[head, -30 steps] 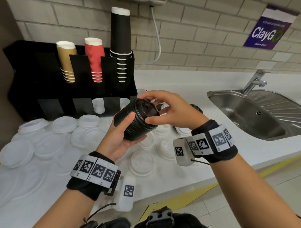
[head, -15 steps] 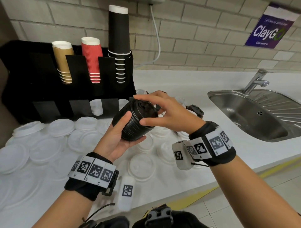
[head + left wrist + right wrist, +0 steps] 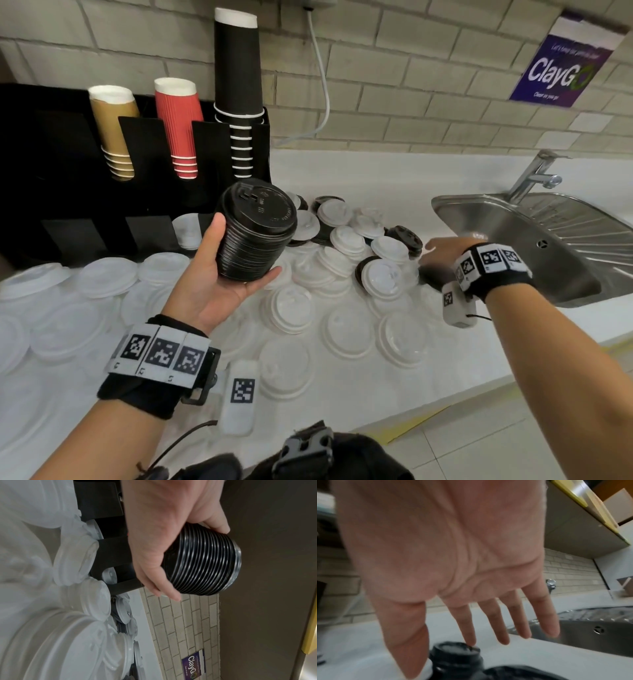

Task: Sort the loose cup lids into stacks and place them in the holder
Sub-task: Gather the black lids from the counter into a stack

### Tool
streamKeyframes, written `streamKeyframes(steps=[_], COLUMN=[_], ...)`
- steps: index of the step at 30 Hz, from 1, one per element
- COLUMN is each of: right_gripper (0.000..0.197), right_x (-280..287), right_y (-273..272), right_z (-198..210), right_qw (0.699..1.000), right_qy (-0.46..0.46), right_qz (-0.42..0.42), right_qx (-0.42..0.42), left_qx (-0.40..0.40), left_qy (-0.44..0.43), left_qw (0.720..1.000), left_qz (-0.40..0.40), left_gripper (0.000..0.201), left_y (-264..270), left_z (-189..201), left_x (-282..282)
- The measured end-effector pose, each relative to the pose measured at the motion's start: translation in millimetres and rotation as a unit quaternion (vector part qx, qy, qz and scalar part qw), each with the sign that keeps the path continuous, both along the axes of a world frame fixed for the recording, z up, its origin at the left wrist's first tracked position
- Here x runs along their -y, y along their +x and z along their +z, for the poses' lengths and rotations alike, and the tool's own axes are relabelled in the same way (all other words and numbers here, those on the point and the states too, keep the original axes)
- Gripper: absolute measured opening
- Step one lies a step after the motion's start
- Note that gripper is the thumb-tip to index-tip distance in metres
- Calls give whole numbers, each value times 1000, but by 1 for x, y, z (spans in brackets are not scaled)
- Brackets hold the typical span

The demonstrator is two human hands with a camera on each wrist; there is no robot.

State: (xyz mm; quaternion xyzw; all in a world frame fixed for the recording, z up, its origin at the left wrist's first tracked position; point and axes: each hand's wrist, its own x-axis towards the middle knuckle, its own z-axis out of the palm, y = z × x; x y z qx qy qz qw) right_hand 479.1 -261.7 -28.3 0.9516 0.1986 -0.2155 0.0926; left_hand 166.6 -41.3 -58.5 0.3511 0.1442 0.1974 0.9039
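Observation:
My left hand [image 3: 219, 274] grips a tall stack of black lids [image 3: 255, 236] above the counter; in the left wrist view the thumb and fingers of that left hand [image 3: 171, 555] curl round the ribbed stack of black lids [image 3: 204, 563]. My right hand [image 3: 436, 255] reaches out to the right with its fingers spread and holds nothing. In the right wrist view the right hand [image 3: 471, 615] hovers just over a loose black lid [image 3: 456, 653]. More black lids [image 3: 406, 236] lie among white lids [image 3: 382, 277]. The black holder [image 3: 51, 192] stands at the back left.
Stacks of brown cups [image 3: 114, 130], red cups [image 3: 178, 126] and black cups [image 3: 238, 92] stand in the holder. Clear and white lids [image 3: 291, 308] cover the white counter [image 3: 376, 171]. A steel sink [image 3: 534, 246] with a tap [image 3: 534, 174] lies right.
My right hand has let go of the top of the black stack and swung right, down toward the loose black lids near the sink. The left hand still holds the stack.

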Motion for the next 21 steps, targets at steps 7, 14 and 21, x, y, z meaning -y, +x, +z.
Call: streamKeyframes(steps=[7,14,21], right_gripper=[62,63,37], right_x=[6,-3,-48], right_y=[31,33,-52], right_z=[-29,-6,83], right_qw=[998,990,874], right_qy=[-58,-49,438], right_qz=[26,79,169], right_qx=[22,104,-127], left_qx=[1,3,12], left_qy=[-8,-11,-1], left_qw=[1000,999,1000], left_qz=[27,38,20], left_gripper=[75,68,55], left_y=[9,17,20], left_z=[-2,1,6], left_x=[2,10,16])
